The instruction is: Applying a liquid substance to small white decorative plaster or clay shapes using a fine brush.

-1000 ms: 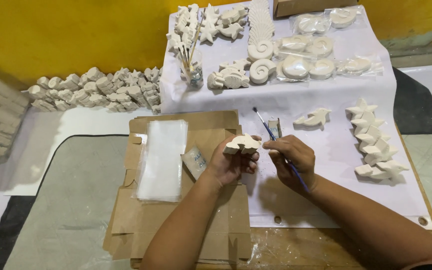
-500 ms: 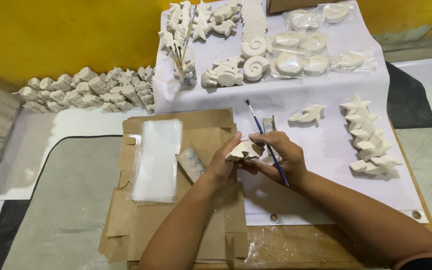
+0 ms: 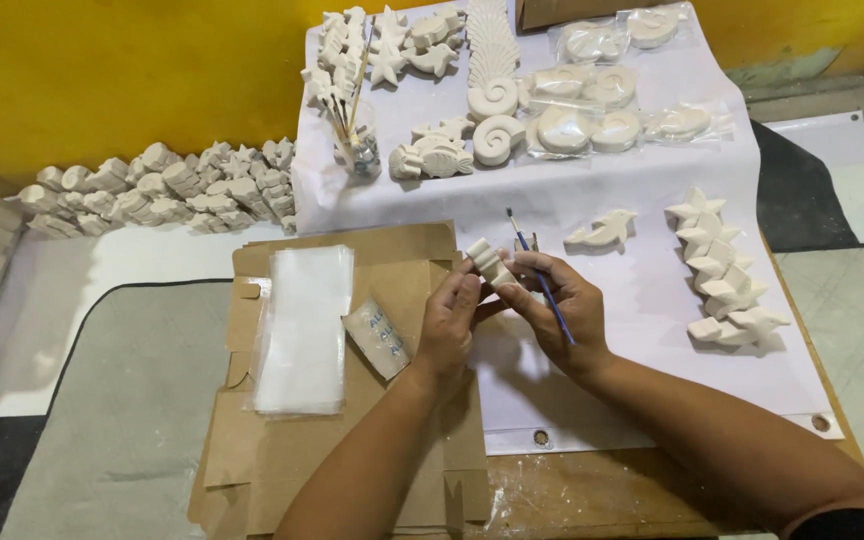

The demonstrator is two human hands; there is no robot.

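One small white plaster figure (image 3: pixel 490 264) held above the flattened brown cardboard (image 3: pixel 407 262) on the worktop, left hand (image 3: pixel 449 320) and right hand (image 3: pixel 552 305) both in closed grip pinching it, right also clamping one thin blue-handled paintbrush (image 3: pixel 542 280); one white plaster dolphin (image 3: pixel 602 230), one stack of clear plastic bags (image 3: pixel 304 325) nearby.

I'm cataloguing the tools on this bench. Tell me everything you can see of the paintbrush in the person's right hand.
The paintbrush is thin, with a blue handle, a short metal-looking ferrule and a small dark tip. It runs through the right hand, pinched among the fingers, tilted with the tip up and away from the person and the handle end slanting down towards the wrist. The tip hangs free above the white sheet, touching nothing. Beside it, both hands hold a small white plaster figure; whether the brush touches it is unclear.
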